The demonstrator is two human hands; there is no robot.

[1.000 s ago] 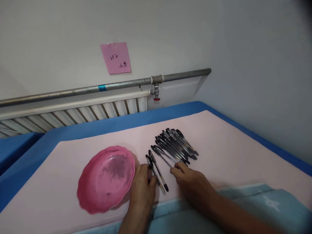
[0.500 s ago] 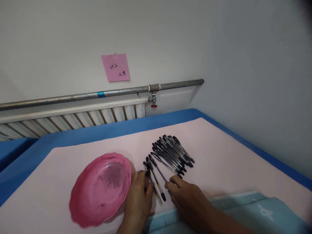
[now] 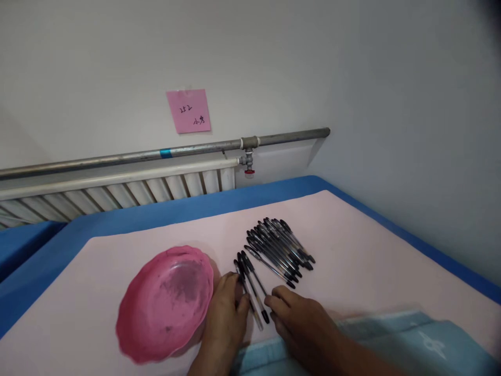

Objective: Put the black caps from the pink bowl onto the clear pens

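Between my hands, three black pens with clear barrels lie side by side. The leftmost pen (image 3: 252,309) runs between the thumb and fingers of my left hand (image 3: 225,316), which are curled on it. Beside it lies the middle pen (image 3: 257,295). My right hand (image 3: 299,318) pinches the lower end of the third pen (image 3: 255,275), whose capped top rests close to the middle pen's cap. Farther right is a dense row of several similar pens (image 3: 279,245), one slightly apart on its left side. The right hand's lower fingers are tucked under and partly hidden.
A pink scalloped basin (image 3: 136,308) with dark smudges stands left of my left hand. Pink sheeting (image 3: 371,261) covers the blue-edged table (image 3: 188,211). Light blue cloth (image 3: 391,334) lies along the near edge. Behind are a radiator (image 3: 152,190), a metal pipe (image 3: 203,148) and a pink note (image 3: 189,111).
My right hand has drawn one pen leftward, away from the row, to lie against the pair by my left hand. The left hand has stayed at its pen. The view has tilted slightly.
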